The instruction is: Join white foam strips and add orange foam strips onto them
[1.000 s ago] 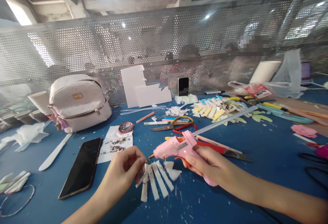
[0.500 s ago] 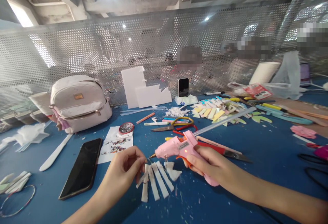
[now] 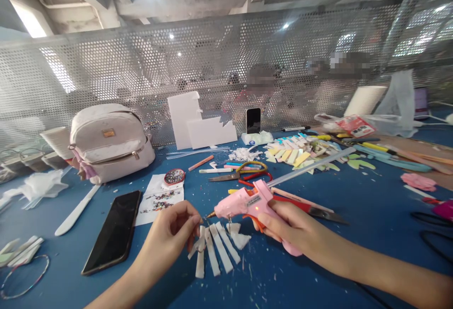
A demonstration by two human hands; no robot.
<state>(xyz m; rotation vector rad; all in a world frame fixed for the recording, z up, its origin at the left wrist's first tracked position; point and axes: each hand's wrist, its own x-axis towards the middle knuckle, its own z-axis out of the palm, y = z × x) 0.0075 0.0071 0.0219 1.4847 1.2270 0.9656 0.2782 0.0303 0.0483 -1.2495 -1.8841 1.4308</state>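
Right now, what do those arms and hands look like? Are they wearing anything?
The left hand and right hand are a person's, ungloved. Both forearms show no sleeve, watch or bracelet. Neither hand shows fully, so rings cannot be ruled out.

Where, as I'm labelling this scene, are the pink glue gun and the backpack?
Pink glue gun (image 3: 242,204), head view: the side of its body.
Backpack (image 3: 109,145), head view: its front panel.

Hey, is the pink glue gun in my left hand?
No, your right hand is the one gripping the pink glue gun.
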